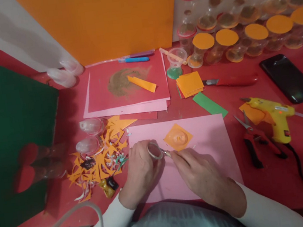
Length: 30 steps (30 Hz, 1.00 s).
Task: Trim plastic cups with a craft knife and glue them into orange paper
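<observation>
Over the pink sheet [217,171], my left hand [142,163] is closed around a small clear plastic cup [155,151], its round rim tilted toward me. My right hand [201,175] pinches a thin metal-tipped tool [167,153], perhaps a craft knife, with its tip at the cup's edge. Most of the tool's handle is hidden by my fingers. Just beyond both hands, an orange paper square [173,131] lies on the pink sheet with a clear round plastic piece [181,138] on it.
At left lies a heap of orange paper scraps [99,163] near clear cups [88,145]. Red-handled pruning shears [258,140], a yellow glue gun [275,112] and a phone [289,77] are at right. A red-handled knife [236,80] rests by orange squares [190,84]. Hourglass-shaped cup pairs [228,45] stand behind.
</observation>
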Motion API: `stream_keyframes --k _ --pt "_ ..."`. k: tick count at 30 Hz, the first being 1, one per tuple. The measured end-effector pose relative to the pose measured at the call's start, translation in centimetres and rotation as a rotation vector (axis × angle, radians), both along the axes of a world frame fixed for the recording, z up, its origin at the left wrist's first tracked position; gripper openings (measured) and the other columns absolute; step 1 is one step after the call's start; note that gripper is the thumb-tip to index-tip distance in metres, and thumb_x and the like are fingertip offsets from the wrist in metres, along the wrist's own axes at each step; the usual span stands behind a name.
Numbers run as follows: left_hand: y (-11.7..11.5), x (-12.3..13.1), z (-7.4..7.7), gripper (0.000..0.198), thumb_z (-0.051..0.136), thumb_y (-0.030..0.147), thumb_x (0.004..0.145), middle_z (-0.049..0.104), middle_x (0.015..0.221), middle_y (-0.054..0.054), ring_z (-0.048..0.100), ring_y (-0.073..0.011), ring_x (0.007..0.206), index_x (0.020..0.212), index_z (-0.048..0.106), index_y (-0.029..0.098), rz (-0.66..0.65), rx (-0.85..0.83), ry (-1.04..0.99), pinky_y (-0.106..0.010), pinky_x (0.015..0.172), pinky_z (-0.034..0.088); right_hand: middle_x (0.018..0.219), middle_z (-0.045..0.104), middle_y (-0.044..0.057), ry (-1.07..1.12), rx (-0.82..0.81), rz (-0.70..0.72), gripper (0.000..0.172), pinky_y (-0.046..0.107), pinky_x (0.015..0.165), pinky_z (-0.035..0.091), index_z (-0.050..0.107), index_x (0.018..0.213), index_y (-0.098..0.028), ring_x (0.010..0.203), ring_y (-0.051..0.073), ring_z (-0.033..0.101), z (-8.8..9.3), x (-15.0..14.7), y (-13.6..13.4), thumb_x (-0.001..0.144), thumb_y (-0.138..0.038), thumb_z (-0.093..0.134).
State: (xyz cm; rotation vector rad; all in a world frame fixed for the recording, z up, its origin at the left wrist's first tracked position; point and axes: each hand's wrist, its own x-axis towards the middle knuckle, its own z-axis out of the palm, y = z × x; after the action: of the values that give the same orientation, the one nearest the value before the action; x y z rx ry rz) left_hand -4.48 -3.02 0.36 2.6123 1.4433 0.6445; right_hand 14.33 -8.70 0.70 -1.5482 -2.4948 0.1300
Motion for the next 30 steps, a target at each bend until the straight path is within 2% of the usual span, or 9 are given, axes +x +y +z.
stream_keyframes --k 6,14,19,24,30 --pt "0.0 -0.1 -0.2 0.024 0.053 0.016 0.085 0.063 0.089 -0.009 0.060 -0.0242 0.075 0.109 0.048 0.016 -0.001 -0.013 0.013 -0.034 0.065 0.046 0.091 0.069 0.008 -0.018 -0.042 0.026 0.041 0.028 0.053 0.044 0.061 0.123 -0.013 0.073 0.017 0.062 0.4 -0.1 0.1 0.085 -0.002 0.051" --pt "0.1 0.0 -0.1 0.023 0.055 0.018 0.085 0.063 0.086 -0.005 0.062 -0.0225 0.074 0.107 0.048 0.019 0.047 -0.049 -0.020 -0.034 0.067 0.047 0.088 0.068 0.001 0.037 -0.255 -0.057 0.023 0.032 0.059 0.045 0.064 0.113 -0.023 0.076 0.019 0.066 0.8 0.2 1.0 0.097 -0.014 0.050" --pt "-0.1 -0.2 0.0 0.033 0.060 0.020 0.084 0.064 0.091 -0.005 0.064 -0.0228 0.080 0.114 0.049 0.019 0.070 -0.118 -0.080 -0.034 0.069 0.050 0.086 0.067 0.000 0.089 -0.191 -0.060 0.024 0.031 0.059 0.044 0.064 0.114 -0.025 0.074 0.018 0.065 0.6 0.6 0.7 0.096 -0.016 0.052" --pt "-0.3 -0.2 0.0 0.035 0.058 0.019 0.085 0.064 0.098 -0.009 0.064 -0.0254 0.088 0.118 0.047 0.018 0.070 -0.096 -0.069 -0.037 0.075 0.051 0.085 0.068 0.001 0.088 -0.113 -0.081 0.031 0.030 0.056 0.042 0.065 0.120 -0.023 0.066 0.016 0.063 0.9 0.4 0.5 0.092 -0.013 0.055" --pt "-0.3 -0.2 -0.2 0.033 0.057 0.017 0.084 0.063 0.096 -0.009 0.063 -0.0251 0.085 0.116 0.047 0.017 0.072 -0.081 -0.031 -0.036 0.074 0.051 0.091 0.071 0.004 0.027 -0.144 0.014 0.031 0.030 0.055 0.043 0.066 0.116 -0.019 0.068 0.016 0.063 1.0 0.4 0.7 0.090 -0.007 0.054"
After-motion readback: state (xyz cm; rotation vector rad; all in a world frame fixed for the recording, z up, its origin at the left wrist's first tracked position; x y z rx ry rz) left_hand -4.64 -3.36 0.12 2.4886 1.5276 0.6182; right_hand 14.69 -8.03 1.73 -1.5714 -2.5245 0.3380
